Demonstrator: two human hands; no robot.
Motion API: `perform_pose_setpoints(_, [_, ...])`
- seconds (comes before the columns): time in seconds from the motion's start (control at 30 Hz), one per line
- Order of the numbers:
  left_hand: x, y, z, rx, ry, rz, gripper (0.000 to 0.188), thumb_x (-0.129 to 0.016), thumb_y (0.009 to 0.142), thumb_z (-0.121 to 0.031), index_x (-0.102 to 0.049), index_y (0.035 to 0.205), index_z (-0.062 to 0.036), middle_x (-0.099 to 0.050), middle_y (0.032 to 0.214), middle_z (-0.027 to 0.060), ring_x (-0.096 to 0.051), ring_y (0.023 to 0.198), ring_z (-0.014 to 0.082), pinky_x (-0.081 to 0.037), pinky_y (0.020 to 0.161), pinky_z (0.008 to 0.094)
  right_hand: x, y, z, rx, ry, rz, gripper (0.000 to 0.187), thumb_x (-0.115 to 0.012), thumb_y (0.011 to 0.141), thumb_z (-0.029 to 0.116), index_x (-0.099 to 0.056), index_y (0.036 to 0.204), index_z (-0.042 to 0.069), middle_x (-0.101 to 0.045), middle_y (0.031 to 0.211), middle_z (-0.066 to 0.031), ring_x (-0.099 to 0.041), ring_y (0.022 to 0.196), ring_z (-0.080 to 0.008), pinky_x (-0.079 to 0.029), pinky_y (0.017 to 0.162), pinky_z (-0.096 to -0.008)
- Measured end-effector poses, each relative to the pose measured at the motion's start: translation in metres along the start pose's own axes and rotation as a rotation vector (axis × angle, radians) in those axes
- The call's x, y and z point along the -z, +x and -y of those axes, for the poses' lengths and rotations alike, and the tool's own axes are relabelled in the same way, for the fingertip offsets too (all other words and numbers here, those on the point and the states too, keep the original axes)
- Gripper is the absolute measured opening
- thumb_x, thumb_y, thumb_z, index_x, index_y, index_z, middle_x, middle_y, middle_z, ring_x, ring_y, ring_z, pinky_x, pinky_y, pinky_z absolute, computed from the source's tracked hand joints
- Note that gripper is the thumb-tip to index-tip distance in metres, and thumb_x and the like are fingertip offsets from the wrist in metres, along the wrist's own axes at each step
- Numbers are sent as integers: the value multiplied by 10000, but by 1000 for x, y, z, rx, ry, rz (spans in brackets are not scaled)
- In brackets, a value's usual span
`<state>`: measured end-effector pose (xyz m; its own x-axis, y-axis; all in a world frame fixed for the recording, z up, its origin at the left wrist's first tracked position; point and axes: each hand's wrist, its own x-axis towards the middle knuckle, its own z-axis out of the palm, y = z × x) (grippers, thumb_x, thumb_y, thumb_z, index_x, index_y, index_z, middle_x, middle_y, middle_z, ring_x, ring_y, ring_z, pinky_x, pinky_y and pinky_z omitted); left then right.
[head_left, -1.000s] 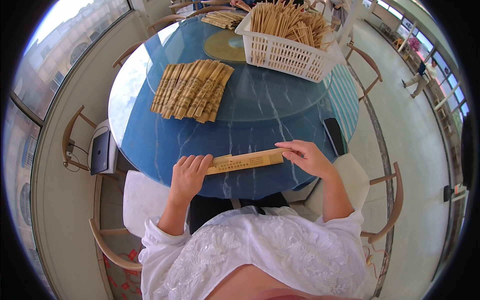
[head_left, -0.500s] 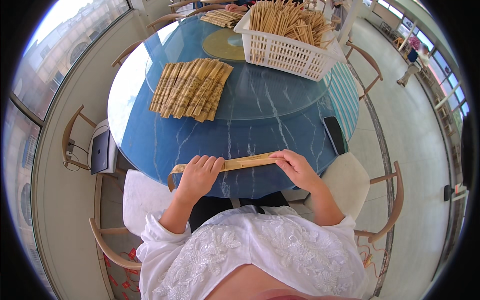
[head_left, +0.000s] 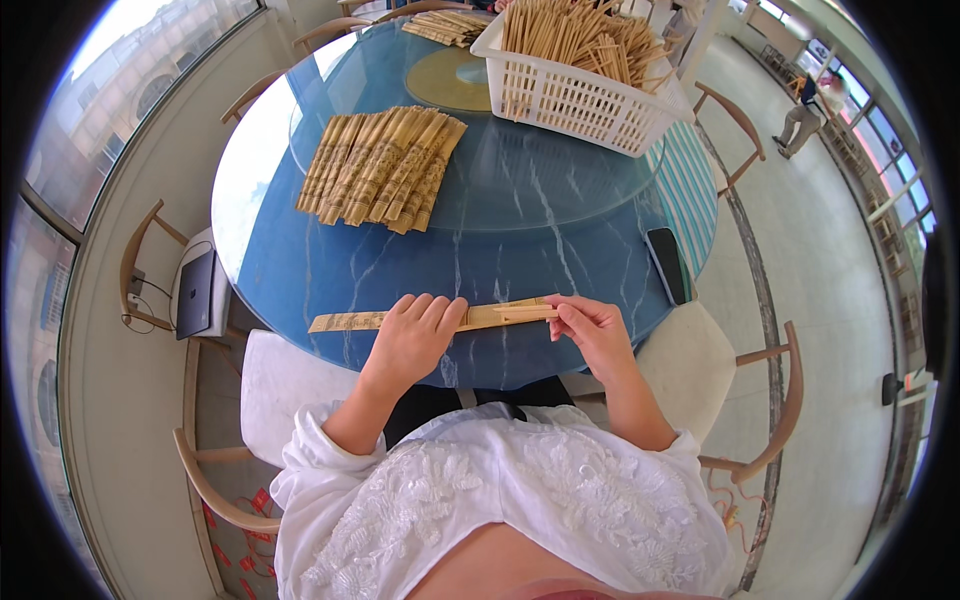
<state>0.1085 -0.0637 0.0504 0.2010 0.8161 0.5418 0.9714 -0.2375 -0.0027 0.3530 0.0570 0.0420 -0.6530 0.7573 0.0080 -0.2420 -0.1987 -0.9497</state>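
1. Two hands are held over the near part of the table [head_left: 400, 270], forearms brought in from the lower edge.
2. Left hand [head_left: 418, 335]: back turned up, fingers kept side by side and curled over the middle of a paper sleeve [head_left: 345, 322]. Sleeve is gripped there; thumb is hidden.
3. Right hand [head_left: 592, 335]: thumb and fingers are pinched on the right ends of pale wooden sticks [head_left: 525, 312]. Whether the sleeve's end is caught in the pinch too cannot be told.
4. Sleeve is held roughly crosswise, left end projected past the left hand. Sticks are laid along its right part.
5. Table's near rim is seen just below the hands. Blue surface is exposed between sleeve and glass turntable [head_left: 560, 200].
6. Reach is bounded on the right by a dark phone [head_left: 668, 265], set near the rim; ahead, a sleeve stack [head_left: 380, 168] is placed to the left and a white basket [head_left: 575, 105] farther right.
7. Sleeve: tan, flat, narrow, dark-printed. Stack: similar strips, overlapped and fanned. Basket: slotted-walled, heaped with thin wooden chopsticks [head_left: 570, 35]. Table: round, blue, white-veined.
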Motion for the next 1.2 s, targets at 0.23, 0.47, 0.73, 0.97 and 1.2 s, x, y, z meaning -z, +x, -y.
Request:
perform_pose_setpoints(0.23, [-4, 3, -3, 11, -44, 21, 234, -612, 835, -74, -574, 1064, -44, -581, 832, 45, -572, 731, 192, -442, 665, 325, -2, -1, -9, -84, 330, -55, 233, -653, 959, 111, -700, 1146, -20, -685, 871, -69, -629, 765, -141, -541, 741, -267])
perform_pose_setpoints(0.47, [-8, 10, -10, -53, -14, 3, 251, -617, 824, -98, -574, 1063, -33, -557, 828, 38, -543, 710, 190, -431, 650, 321, -18, 2, -27, -231, 397, -76, 258, -656, 960, 121, -666, 1201, 29, -652, 894, -19, -617, 788, -102, -541, 759, -251])
perform_pose_setpoints(0.73, [-11, 10, -15, -84, 30, -12, 297, -631, 800, -105, -580, 1081, -22, -557, 831, 39, -548, 710, 184, -444, 647, 318, -20, 8, -24, -432, 603, 105, 348, -642, 974, 158, -576, 1298, 50, -615, 913, -12, -614, 824, -103, -559, 785, -244])
perform_pose_setpoints(0.97, [-14, 8, -16, -135, 94, 21, 335, -647, 771, -101, -584, 1089, -15, -557, 842, 39, -550, 717, 177, -447, 641, 312, -7, 8, -18, -548, 455, 75, 241, -663, 961, 191, -665, 1119, 9, -691, 935, -88, -684, 825, -142, -600, 786, -271])
perform_pose_setpoints(1.2, [-22, 6, -17, -165, 67, 24, 356, -670, 759, -97, -592, 1095, -9, -574, 862, 36, -559, 729, 170, -461, 657, 310, -2, 6, -16, -559, 379, 48, 234, -666, 957, 187, -679, 1082, -10, -706, 951, -127, -697, 806, -151, -608, 775, -279])
